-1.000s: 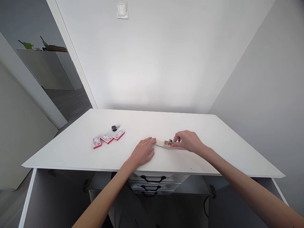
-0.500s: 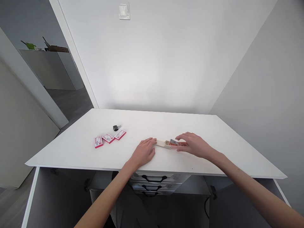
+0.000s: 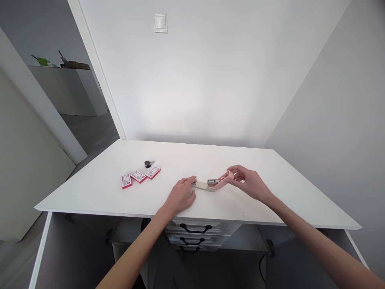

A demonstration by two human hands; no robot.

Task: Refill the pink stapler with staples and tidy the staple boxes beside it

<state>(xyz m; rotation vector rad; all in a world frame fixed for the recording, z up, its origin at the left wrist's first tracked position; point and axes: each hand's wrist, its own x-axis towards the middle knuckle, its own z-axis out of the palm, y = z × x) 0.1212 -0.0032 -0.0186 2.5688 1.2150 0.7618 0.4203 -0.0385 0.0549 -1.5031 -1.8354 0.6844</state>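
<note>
A small cream and pink stapler (image 3: 210, 184) lies opened out on the white table (image 3: 264, 200). My left hand (image 3: 180, 195) rests on the table with its fingertips pinning the stapler's cream left end. My right hand (image 3: 249, 182) pinches the pink top arm at its right end and holds it lifted at a slant. The metal staple channel shows between the two hands.
Three pink and white staple boxes (image 3: 138, 177) lie in a row at the table's left, with a small black key (image 3: 147, 163) just behind them. A drawer unit with black handles (image 3: 195, 229) stands under the table's front edge. Walls close in behind and to the right.
My right hand had laid the pink arm flat to the right; it now lifts that arm up off the table. My left hand has kept its place.
</note>
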